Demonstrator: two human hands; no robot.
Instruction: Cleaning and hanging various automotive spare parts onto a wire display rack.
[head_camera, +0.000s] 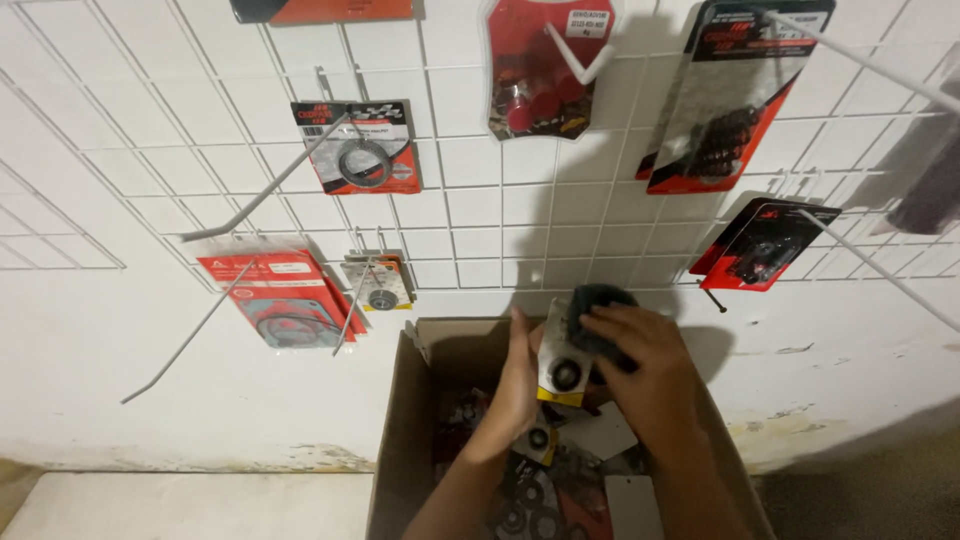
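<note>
My left hand (516, 392) and my right hand (640, 372) are together over an open cardboard box (400, 430). Between them is a small stack of carded packs (562, 365), each with a dark round part under clear plastic. The left hand holds the stack from its left side. The right hand's fingers lie over the top of the stack and partly hide it. More such packs (530, 495) lie loose inside the box beneath my forearms.
A white wire grid (470, 215) on the wall carries long metal hooks (265, 180) that jut toward me. Red and black blister packs (362, 148) hang on it, some at right (722, 100). A low white ledge (180, 505) lies left of the box.
</note>
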